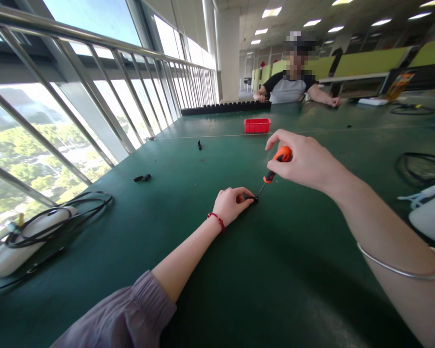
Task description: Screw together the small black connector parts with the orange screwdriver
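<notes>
My right hand (pixel 304 159) is closed round the orange handle of a screwdriver (pixel 276 164), whose thin shaft slants down to the left. Its tip meets a small black part (pixel 253 197) on the green table (pixel 261 270). My left hand (pixel 232 204), with a red string at the wrist, rests on the table and pinches that black part between thumb and fingers. Most of the part is hidden under the fingers.
A red bin (pixel 257 125) and a long black strip (pixel 226 107) lie farther back, where another person sits. Small black pieces (pixel 142 178) lie at left. A white box with black cables (pixel 29 237) is at near left, a white device (pixel 431 217) at right.
</notes>
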